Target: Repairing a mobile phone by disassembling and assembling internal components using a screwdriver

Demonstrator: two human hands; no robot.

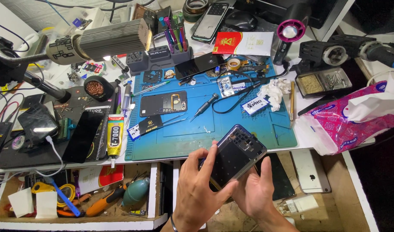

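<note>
A dark, glossy rectangular phone body with a thin metal-looking frame and rounded corners (234, 155) is held tilted at the near edge of the bench, over an open wooden drawer (334, 189). The left hand (199, 189) grips it from the left: the thumb lies across the dark face, and the fingers curl around the near-left edge, pressed together rather than spread. The right hand (253, 191) supports it from below on the right, thumb raised along the lower right edge; its other fingers are hidden behind the phone, so how they sit cannot be told. Both wrists are cut off by the bottom of the view.

Just beyond lies a blue rubbery work mat (231, 129) with moulded compartments, bearing a flat black phone back plate (163, 103), a slim metal screwdriver with a dark handle (204, 106) and a crumpled white tissue (274, 91). To the left, a yellow glue tube with a white nozzle (115, 136) rests beside a black glass panel (82, 136). On the far left a ribbed grey cylinder on a flexible arm (113, 39) overhangs the bench. To the right sits a crinkled pink plastic tissue pack (347, 122). The left drawer's small tools are too jumbled to make out.
</note>
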